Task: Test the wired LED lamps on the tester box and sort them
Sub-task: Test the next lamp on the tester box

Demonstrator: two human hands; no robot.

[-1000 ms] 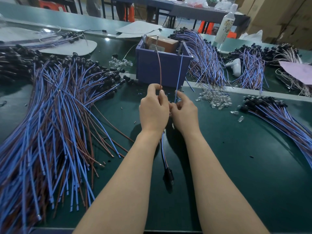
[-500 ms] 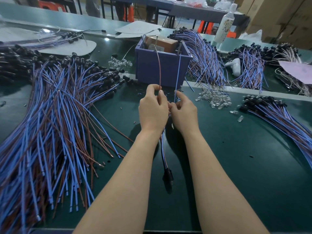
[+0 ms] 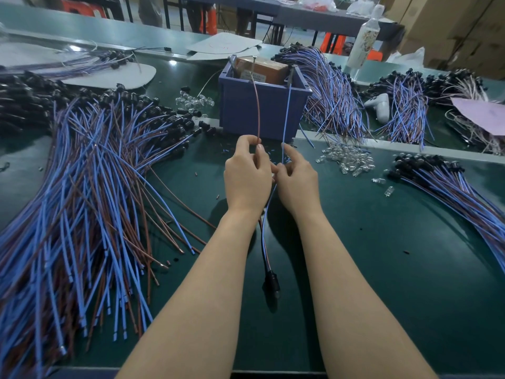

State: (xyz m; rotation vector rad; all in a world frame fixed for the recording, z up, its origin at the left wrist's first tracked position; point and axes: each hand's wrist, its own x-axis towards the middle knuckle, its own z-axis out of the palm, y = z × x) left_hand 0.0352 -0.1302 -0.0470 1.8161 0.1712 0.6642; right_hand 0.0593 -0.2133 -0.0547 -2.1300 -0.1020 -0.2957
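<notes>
Left hand point(image 3: 247, 173) fingers pinch the brown lead point(image 3: 257, 110), and right hand point(image 3: 296, 181) fingers pinch the blue lead point(image 3: 286, 113). Both leads run toward 12 o'clock, up to the box point(image 3: 246, 113) rim. The lamp point(image 3: 270, 280) is at 6 o'clock, between the forearms.

A bottle point(image 3: 363, 42) stands at the far edge of the desk point(image 3: 382, 269). A pink sheet point(image 3: 483, 116) lies at the right edge. Cardboard boxes point(image 3: 451, 28) are stacked beyond the far right corner.
</notes>
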